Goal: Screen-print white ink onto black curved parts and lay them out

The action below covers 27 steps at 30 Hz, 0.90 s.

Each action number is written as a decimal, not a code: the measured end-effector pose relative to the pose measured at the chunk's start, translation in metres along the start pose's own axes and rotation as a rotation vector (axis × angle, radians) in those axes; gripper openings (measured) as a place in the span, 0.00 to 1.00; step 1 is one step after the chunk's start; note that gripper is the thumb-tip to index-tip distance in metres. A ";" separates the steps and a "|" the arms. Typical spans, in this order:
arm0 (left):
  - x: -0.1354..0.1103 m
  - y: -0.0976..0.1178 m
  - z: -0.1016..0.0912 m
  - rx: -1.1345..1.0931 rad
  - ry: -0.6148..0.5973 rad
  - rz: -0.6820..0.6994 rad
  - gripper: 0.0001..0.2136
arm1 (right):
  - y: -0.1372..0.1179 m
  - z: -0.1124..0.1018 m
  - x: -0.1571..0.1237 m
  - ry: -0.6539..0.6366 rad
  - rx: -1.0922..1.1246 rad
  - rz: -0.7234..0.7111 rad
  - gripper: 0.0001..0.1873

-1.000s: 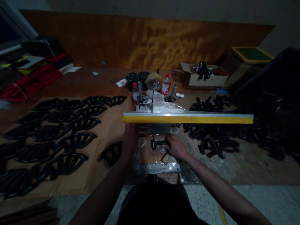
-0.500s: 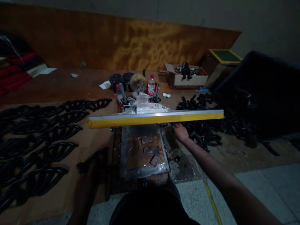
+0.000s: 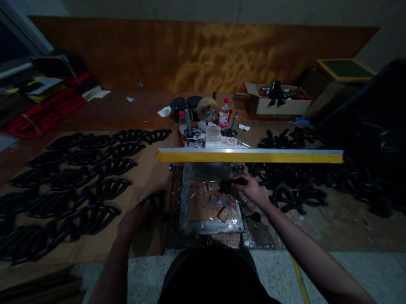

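On the left cardboard, my left hand [image 3: 133, 220] has its fingers closed at the near side of a black curved slatted part [image 3: 156, 202]; shadow hides part of the grip. My right hand [image 3: 251, 189] pinches a dark piece, seemingly another black part [image 3: 228, 185], over the right side of the flat work plate [image 3: 182, 222]. Small metal blocks [image 3: 220, 200] lie on this plate's brown middle. Above and behind the plate runs a long yellow-edged bar [image 3: 250, 155].
Rows of black slatted parts [image 3: 88, 222] cover the cardboard at left. A heap of black parts [image 3: 285, 195] lies right, beside a large dark bin [image 3: 380, 131]. Bottles [image 3: 224, 113], a tape roll [image 3: 207, 109] and an open carton [image 3: 282, 107] stand behind.
My right hand has come from the heap to above the plate with a dark piece. My left hand has moved forward along the slatted part. The whole view has swung left.
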State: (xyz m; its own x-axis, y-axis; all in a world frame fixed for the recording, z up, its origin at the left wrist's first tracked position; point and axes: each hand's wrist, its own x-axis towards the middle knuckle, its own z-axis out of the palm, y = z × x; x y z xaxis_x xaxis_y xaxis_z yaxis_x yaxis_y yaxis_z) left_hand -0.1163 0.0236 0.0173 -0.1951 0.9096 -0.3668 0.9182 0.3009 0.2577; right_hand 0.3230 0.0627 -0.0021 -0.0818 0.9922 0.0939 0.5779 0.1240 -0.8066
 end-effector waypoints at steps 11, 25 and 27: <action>-0.034 0.182 -0.082 -1.300 0.141 0.508 0.23 | -0.046 0.051 -0.023 -0.258 -0.521 -0.292 0.19; -0.038 0.109 0.058 -0.947 -0.111 0.174 0.32 | -0.088 0.000 0.054 0.080 -0.647 -0.202 0.32; -0.033 0.106 0.065 -0.987 -0.129 0.189 0.31 | -0.103 0.018 0.053 -0.136 -0.700 -0.176 0.23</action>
State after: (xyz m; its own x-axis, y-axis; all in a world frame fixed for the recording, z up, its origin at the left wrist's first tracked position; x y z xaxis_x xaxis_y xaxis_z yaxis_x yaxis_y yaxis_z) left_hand 0.0103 0.0073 -0.0018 0.0159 0.9466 -0.3220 0.2234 0.3105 0.9240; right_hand 0.2448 0.1024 0.0755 -0.2953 0.9523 0.0774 0.9266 0.3052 -0.2199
